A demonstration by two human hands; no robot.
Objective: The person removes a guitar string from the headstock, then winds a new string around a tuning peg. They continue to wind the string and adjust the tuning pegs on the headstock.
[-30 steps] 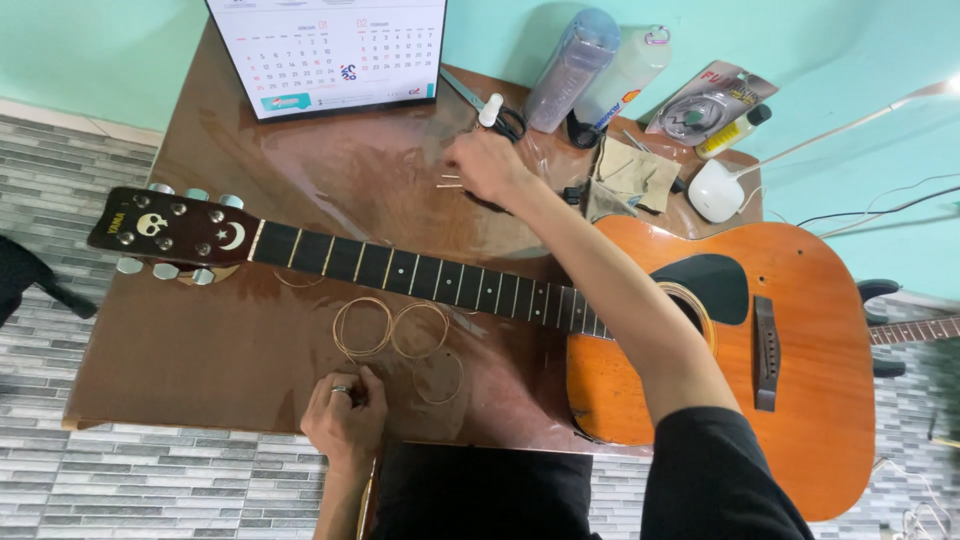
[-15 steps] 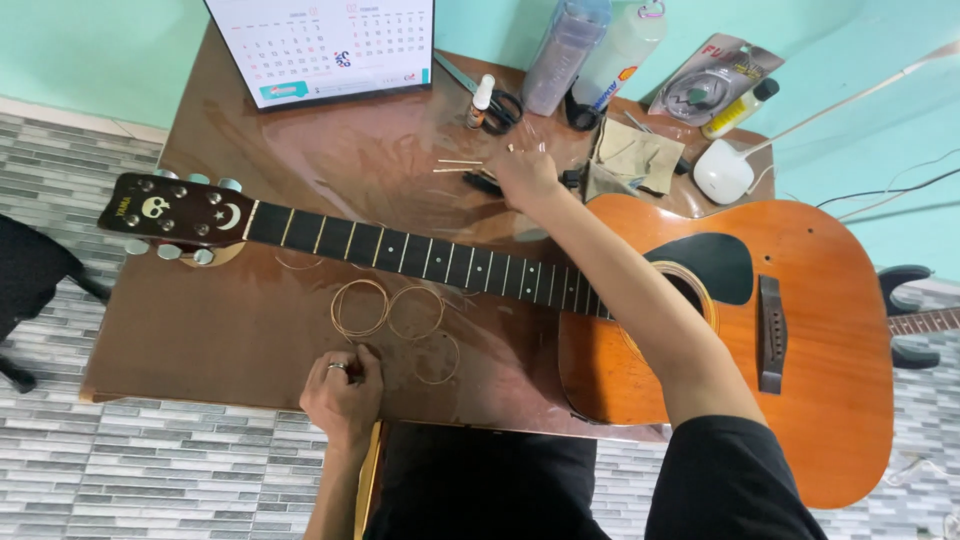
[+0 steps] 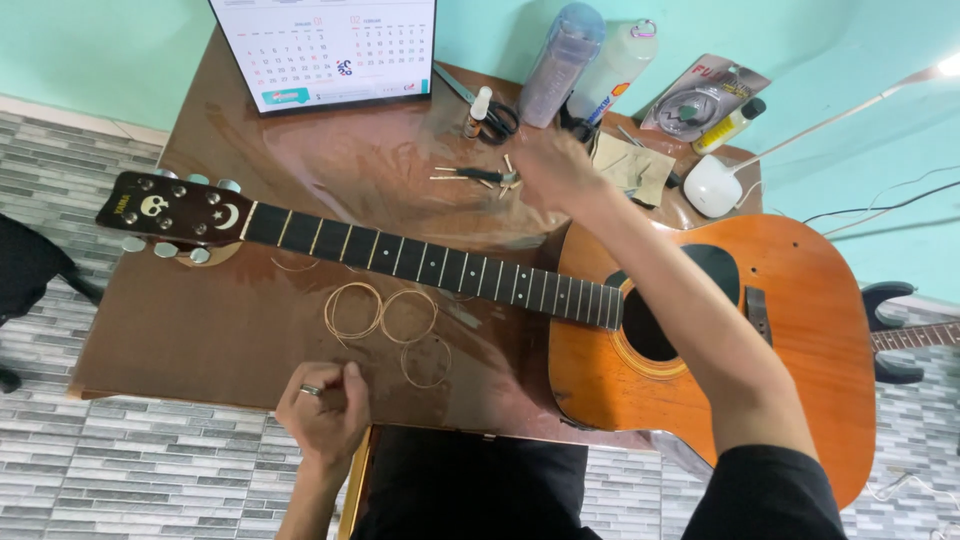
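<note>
Our right hand (image 3: 555, 170) reaches across the acoustic guitar (image 3: 700, 330) toward the far side of the brown table (image 3: 200, 330), blurred; we cannot tell whether its fingers are spread or pinching anything. It sits just beside a small screwdriver (image 3: 475, 176) and a few pale pins (image 3: 508, 175) lying on the table beyond the guitar neck (image 3: 430, 262). Our left hand (image 3: 325, 410) rests at the near table edge, ring on one finger, fingers curled in and pressed together, thumb against them. Three coiled strings (image 3: 385, 325) lie just beyond it, between hand and neck. A desk calendar (image 3: 325, 50) stands at the far edge, two bottles (image 3: 585, 60) to its right.
</note>
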